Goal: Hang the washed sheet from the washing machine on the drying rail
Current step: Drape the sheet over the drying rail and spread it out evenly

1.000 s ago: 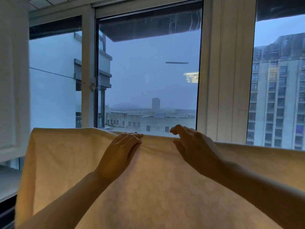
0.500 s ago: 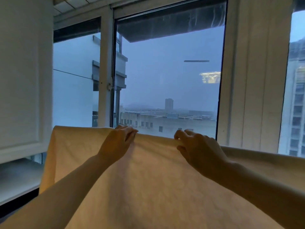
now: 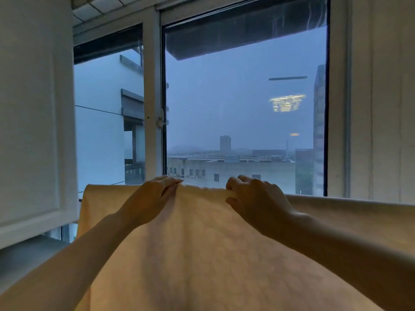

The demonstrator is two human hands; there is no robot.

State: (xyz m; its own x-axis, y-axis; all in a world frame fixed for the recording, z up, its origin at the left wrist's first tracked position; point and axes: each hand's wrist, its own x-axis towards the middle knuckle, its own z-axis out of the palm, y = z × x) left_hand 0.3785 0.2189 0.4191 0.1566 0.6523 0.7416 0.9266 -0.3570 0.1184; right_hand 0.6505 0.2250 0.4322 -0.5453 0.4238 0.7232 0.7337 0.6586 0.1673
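A pale cream sheet hangs draped in front of me and fills the lower half of the view. Its top fold runs level from left to right, and the rail under it is hidden, apart from a small tip at the left end. My left hand pinches the top fold left of the middle. My right hand grips the same fold a short way to the right, fingers curled over the edge. Both forearms reach up from below.
A large window stands right behind the sheet, with a white frame post and latch. A white cabinet door stands at the left above a ledge. White wall panelling is at the right.
The view has swung to the left, so the window sits further right. Both hands stayed on the top fold and drew a little closer together, bunching the cloth between them.
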